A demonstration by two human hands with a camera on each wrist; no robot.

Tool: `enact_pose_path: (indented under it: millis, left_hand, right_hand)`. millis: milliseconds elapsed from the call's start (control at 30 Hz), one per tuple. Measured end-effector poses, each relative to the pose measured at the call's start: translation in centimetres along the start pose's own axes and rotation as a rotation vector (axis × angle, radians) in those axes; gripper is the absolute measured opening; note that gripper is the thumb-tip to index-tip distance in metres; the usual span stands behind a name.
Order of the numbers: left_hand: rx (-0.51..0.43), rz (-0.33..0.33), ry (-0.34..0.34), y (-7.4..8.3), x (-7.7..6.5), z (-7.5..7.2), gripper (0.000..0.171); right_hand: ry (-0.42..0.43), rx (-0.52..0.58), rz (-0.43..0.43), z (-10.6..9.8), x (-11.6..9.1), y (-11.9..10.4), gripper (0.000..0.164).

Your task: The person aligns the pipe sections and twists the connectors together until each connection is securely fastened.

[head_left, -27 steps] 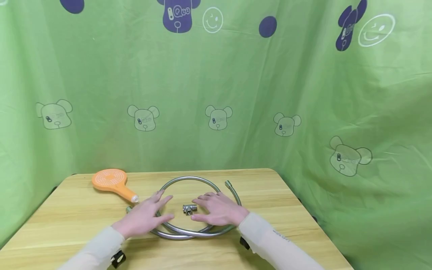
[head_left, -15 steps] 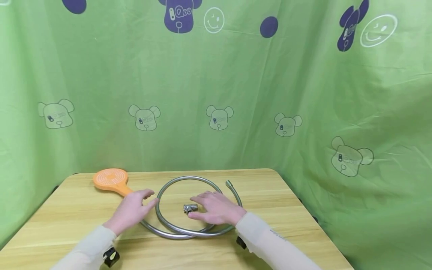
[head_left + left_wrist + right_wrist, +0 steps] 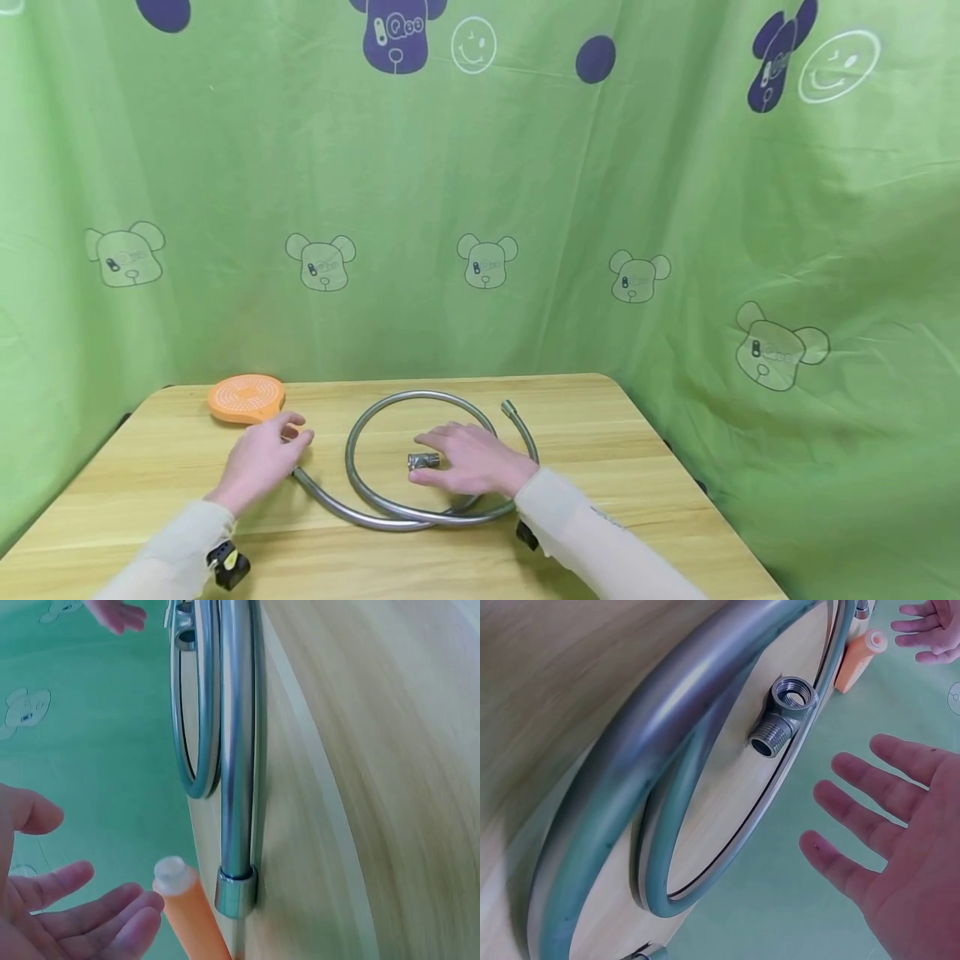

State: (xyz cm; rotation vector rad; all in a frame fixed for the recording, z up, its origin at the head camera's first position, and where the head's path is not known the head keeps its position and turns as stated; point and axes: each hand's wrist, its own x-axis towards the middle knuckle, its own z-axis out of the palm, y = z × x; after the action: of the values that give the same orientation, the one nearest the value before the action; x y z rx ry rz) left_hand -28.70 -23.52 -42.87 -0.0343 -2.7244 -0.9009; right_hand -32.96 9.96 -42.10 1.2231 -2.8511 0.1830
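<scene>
An orange shower head lies at the back left of the table, and the white threaded tip of its handle shows in the left wrist view. My left hand hovers by that handle with fingers loosely bent and nothing in them. A silver shower hose is coiled mid-table, its metal end nut close to the handle. Inside the loop sits a chrome threaded tee fitting. Above the coil my right hand is spread, fingers extended near the fitting and apart from it, holding nothing.
The wooden table has rounded back corners. Green printed cloth hangs behind it and along both sides. The hose's other end nut points toward the back right.
My left hand has moved left, from over the hose coil to beside the shower head's handle. My right hand has shifted slightly left. Shower head, hose and fitting lie where they were.
</scene>
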Motion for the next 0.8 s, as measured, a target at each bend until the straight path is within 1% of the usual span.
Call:
enact_pose_path:
  millis: [333, 500, 600, 800]
  left_hand:
    - [0.011, -0.089, -0.022, -1.8, 0.5, -1.0, 0.046]
    - [0.006, -0.148, -0.03, -2.8, 0.7, -1.4, 0.053]
    - [0.004, -0.171, -0.046, -3.3, 1.0, -1.6, 0.058]
    - [-0.009, -0.21, -0.086, -4.4, 1.5, -1.5, 0.063]
  right_hand:
    - [-0.008, 0.021, 0.016, 0.3, 0.4, -0.3, 0.088]
    - [-0.005, 0.025, 0.011, 0.2, 0.5, -0.7, 0.088]
    - [-0.005, 0.03, 0.008, 0.1, 0.6, -0.9, 0.087]
    - [0.003, 0.034, 0.009, 0.5, 0.9, -1.0, 0.086]
